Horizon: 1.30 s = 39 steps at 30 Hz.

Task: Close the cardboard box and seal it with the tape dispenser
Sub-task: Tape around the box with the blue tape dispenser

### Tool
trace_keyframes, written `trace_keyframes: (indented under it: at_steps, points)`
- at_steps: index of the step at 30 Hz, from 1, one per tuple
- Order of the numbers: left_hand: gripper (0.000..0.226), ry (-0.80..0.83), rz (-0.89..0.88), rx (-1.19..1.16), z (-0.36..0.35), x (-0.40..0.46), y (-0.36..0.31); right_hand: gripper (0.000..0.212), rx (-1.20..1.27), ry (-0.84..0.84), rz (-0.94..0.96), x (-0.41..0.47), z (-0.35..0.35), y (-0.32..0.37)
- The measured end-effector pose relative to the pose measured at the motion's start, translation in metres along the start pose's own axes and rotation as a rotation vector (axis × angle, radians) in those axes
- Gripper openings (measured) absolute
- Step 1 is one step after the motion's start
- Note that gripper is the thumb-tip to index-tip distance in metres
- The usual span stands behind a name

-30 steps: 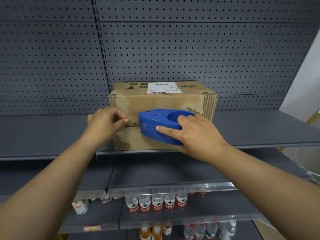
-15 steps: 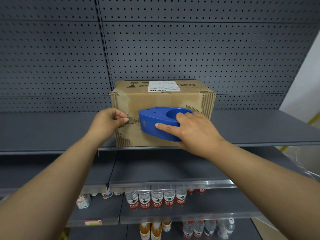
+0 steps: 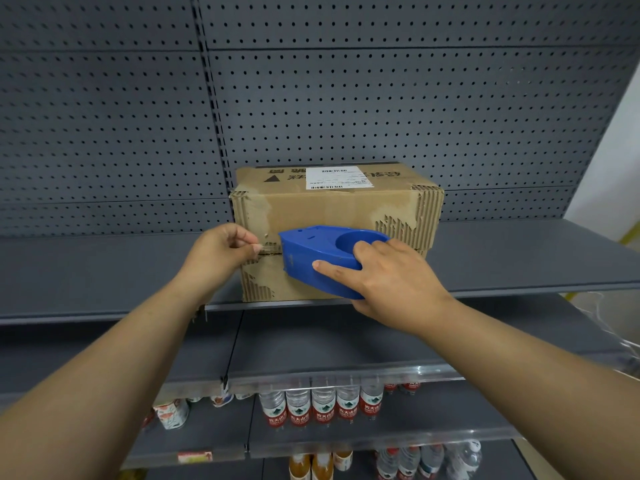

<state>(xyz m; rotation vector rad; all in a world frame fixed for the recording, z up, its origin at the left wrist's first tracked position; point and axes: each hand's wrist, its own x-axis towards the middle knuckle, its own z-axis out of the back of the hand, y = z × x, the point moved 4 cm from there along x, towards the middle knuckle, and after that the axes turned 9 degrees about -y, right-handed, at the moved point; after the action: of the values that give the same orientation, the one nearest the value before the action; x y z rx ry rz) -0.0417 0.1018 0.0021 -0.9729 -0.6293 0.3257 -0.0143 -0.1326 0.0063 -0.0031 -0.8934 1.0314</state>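
Backdrop: grey pegboard panels (image 3: 346, 98) behind grey metal shelving, with drinks on the tiers below.
Box: one cardboard box (image 3: 322, 206) sits on the upper shelf (image 3: 104, 268) against the pegboard, flaps shut, its seam facing the person across the front.
Dispenser: one blue tape dispenser (image 3: 311, 258) lies against the box front, nose on the seam.
Right hand: the right hand (image 3: 388, 282) grasps the dispenser from behind, forefinger laid along its side.
Left hand: the left hand (image 3: 221, 254) pinches the clear tape end (image 3: 268, 250) at the seam near the box's left edge.
Doing it well: I'd press that end flat, then draw the dispenser level to the right along the seam, so the strip covers both flaps.
Count: two hands, one box, one dispenser, one white shipping label (image 3: 337, 177); five water bottles (image 3: 322, 403) plainly in the front row, more behind that I cannot count.
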Motion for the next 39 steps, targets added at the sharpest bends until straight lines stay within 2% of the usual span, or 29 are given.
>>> trace_keyframes:
  at_steps: [16,26,39]
  points:
    - [0.012,0.037,-0.006,-0.137,0.001,0.002,0.013,0.073,-0.004,0.024,-0.015,0.004,-0.008,0.009]
    - [0.016,-0.056,-0.051,-0.188,0.0,-0.001,0.022,0.074,-0.011,0.03,-0.016,0.009,-0.005,0.01]
    - [0.026,-0.124,-0.022,-0.32,0.0,0.001,0.039,0.074,-0.015,0.011,0.002,0.015,-0.007,0.015]
